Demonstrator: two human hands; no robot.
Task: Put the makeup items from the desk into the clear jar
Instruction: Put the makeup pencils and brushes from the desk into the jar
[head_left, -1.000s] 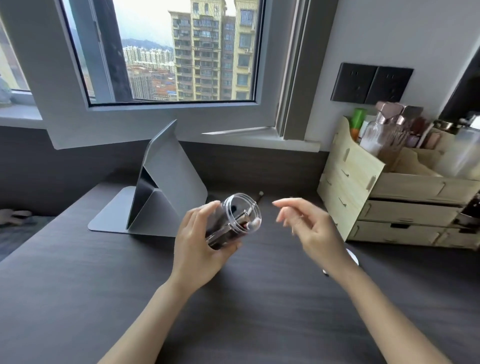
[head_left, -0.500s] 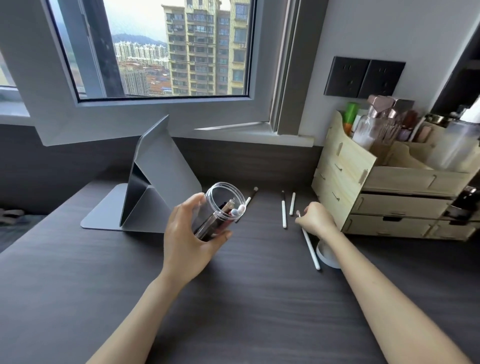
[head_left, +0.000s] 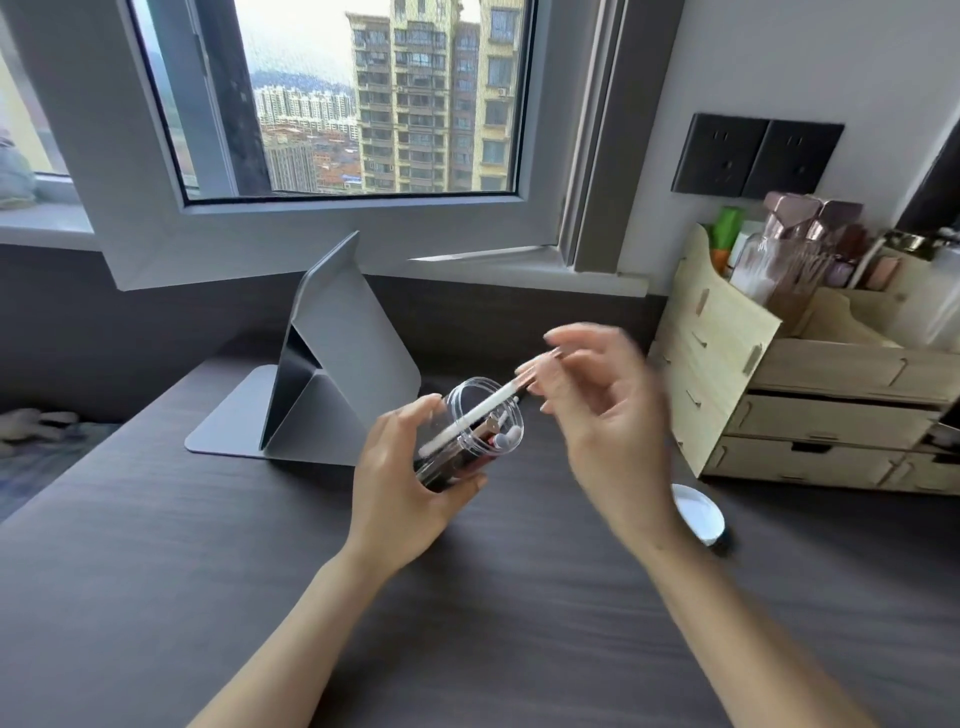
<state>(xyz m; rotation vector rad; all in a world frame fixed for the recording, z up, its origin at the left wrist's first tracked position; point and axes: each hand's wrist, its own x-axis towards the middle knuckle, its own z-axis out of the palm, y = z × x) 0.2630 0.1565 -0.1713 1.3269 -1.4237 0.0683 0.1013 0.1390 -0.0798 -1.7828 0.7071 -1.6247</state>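
Presently the left hand (head_left: 400, 483) is wrapped around the clear jar (head_left: 470, 434), holding it tilted above the tabletop (head_left: 156, 571) with the mouth turned up and right. The right hand (head_left: 608, 415), blurred, pinches a white brush (head_left: 488, 410) by its rose-gold end between thumb and forefinger, the other fingers loosely spread; the white end already lies across the jar's rim. Other items sit inside the jar.

Judgement: the step in hand is feeding the brush in. It would go best with the jar kept steady at this tilt, the shaft lined up with the opening, and release only once the tip is well inside, so nothing already stowed slides out.

No brand, label or writing is legible; the organizer (head_left: 727, 374) bottles are too small to read.
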